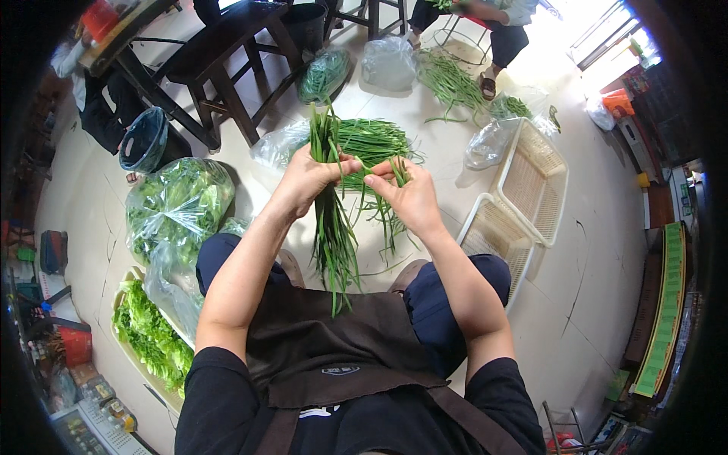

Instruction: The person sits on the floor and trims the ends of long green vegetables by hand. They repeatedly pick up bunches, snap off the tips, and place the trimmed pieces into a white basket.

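A bunch of long green garlic chives (327, 227) hangs upright from my left hand (313, 173), which is closed round it near the upper end. My right hand (410, 196) is close beside it at the right, holding a few loose chive strands (392, 219) that dangle below the fingers. A thin pale stalk spans the gap between the fingertips of both hands. Behind and below the hands, a large pile of chives (372, 139) lies on a clear plastic bag (278, 145) on the tiled floor. Scattered strands lie on the floor near my shoes.
Bagged leafy greens (179, 210) and a basket of lettuce (151, 341) stand at left, below a lined bin (145, 139). Two cream plastic baskets (554, 187) are at right. Ahead are a dark wooden bench (210, 54), green beans (452, 82) and a seated person (506, 34); another sits upper left.
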`<action>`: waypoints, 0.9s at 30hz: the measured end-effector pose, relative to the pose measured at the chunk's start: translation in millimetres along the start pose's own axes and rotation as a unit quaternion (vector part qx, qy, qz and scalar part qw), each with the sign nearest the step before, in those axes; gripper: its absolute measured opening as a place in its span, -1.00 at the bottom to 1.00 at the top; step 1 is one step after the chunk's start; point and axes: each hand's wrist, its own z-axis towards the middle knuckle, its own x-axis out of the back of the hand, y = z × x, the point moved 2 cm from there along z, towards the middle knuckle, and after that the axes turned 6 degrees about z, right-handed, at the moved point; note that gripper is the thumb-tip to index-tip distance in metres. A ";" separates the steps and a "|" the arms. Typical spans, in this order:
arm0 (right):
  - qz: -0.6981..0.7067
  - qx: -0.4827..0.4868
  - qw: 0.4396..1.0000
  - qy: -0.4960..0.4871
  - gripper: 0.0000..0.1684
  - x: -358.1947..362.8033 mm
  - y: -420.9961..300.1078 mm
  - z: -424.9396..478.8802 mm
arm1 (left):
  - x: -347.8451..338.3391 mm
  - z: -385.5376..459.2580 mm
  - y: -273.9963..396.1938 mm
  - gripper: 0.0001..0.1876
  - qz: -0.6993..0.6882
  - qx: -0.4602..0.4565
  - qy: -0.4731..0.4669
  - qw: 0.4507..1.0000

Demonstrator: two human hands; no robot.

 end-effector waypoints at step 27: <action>0.167 -0.157 0.966 -0.120 -0.85 7.2 4.1 11.4 | 7.6 -5.9 16.6 -0.73 0.097 -0.039 -0.035 0.994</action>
